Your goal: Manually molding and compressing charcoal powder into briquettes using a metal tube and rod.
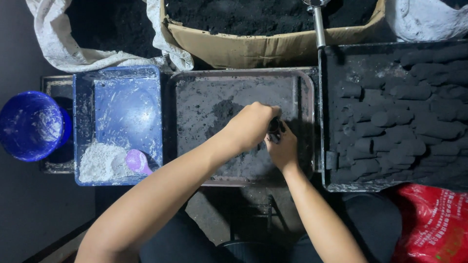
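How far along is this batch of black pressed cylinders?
Many finished black cylinders already fill the right tray. The left hand and right hand are working a dark piece over the middle tray. Black powder remains in the cardboard box.

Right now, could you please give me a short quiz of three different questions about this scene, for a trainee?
1. True or false: the left hand and right hand meet over the grey metal tray dusted with black powder.
2. What lies in the white powder inside the blue plastic tray? A) purple scoop B) steel knife C) red cup
3. Fill in: the black tray on the right holds dark cylindrical ______.

Key: 1 true; 2 A; 3 briquettes.
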